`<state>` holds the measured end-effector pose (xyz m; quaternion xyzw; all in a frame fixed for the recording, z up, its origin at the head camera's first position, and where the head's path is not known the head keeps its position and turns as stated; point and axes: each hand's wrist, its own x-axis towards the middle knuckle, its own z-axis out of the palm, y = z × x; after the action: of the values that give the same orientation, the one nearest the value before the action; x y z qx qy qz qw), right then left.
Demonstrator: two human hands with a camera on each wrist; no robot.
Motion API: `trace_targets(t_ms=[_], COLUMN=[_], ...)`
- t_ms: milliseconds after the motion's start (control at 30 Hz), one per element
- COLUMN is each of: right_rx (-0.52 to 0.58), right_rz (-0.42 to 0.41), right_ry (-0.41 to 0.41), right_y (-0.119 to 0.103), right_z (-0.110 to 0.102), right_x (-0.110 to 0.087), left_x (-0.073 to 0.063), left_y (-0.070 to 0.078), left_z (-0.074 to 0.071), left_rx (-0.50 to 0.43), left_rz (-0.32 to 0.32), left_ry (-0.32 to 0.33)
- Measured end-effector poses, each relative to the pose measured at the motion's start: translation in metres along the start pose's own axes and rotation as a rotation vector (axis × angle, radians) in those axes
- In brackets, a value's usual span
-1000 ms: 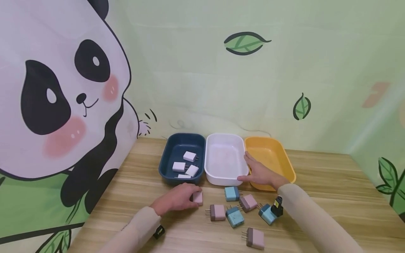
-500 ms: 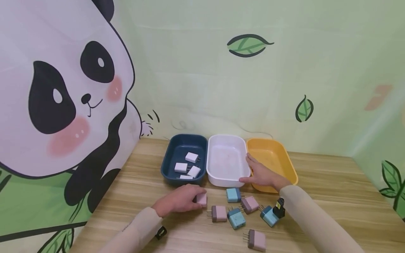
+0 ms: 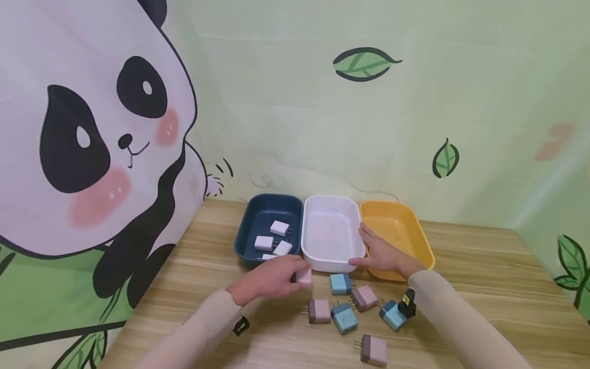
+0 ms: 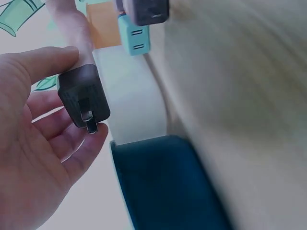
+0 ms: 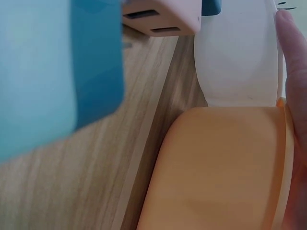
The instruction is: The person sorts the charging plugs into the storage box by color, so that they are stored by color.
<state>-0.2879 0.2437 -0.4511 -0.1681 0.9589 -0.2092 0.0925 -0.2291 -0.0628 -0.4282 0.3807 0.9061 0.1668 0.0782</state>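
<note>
My left hand (image 3: 274,277) pinches a pink plug-in charger (image 3: 303,277) between thumb and fingers, off the table near the front of the white tray (image 3: 328,266). In the left wrist view the charger's dark end (image 4: 84,96) faces the camera with its metal prongs out. My right hand (image 3: 381,254) rests where the white tray and the yellow tray (image 3: 426,251) meet, fingers extended on the rims. Both of those trays show bare floors. At the left, the navy tray (image 3: 240,246) contains several white chargers (image 3: 264,243).
On the wooden table (image 3: 479,287), in front of the trays, lie several pink chargers (image 3: 374,350) and blue chargers (image 3: 344,319). One blue charger (image 3: 392,314) is partly covered by the black wrist camera (image 3: 407,303). A printed cloth backdrop (image 3: 286,102) rises behind the trays.
My left hand has lifted the pink charger from the table and carried it right and forward, toward the white tray. The right hand has stayed at the tray rims.
</note>
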Motion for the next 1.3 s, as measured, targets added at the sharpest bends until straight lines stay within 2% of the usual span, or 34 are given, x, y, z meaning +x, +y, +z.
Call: trace_targets(t_ms=[333,467,633,700,833,1000,1300], right_rx=[-0.004,-0.001,-0.001,-0.002,-0.001,0.016,0.012], right_rz=[-0.017,-0.031,-0.029,-0.018,-0.013,-0.009,-0.034], right_ry=[0.004,0.008,0.013,0.012,0.008,-0.002,0.016], right_y=[0.000,-0.002,-0.002,-0.002,-0.003,-0.004,-0.002], right_z=[-0.002,-0.004,-0.006,-0.006,-0.005,-0.003,-0.002], right_x=[-0.006,-0.005,-0.004,-0.003,-0.001,-0.002,-0.002], left_x=[0.017,0.025,0.040,0.045,0.054,0.062,0.078], left_y=[0.006,0.004,-0.001,-0.003,-0.008,-0.013,-0.018], left_z=[-0.016,-0.024,-0.033,-0.034,-0.034,-0.029,-0.025], left_rx=[0.042,0.037,0.067,0.065,0.047,0.027,0.057], left_rz=[0.006,0.008,0.043,0.039,0.014,-0.025,-0.065], left_ry=[0.034,0.043,0.087,0.099,0.103,0.077,0.077])
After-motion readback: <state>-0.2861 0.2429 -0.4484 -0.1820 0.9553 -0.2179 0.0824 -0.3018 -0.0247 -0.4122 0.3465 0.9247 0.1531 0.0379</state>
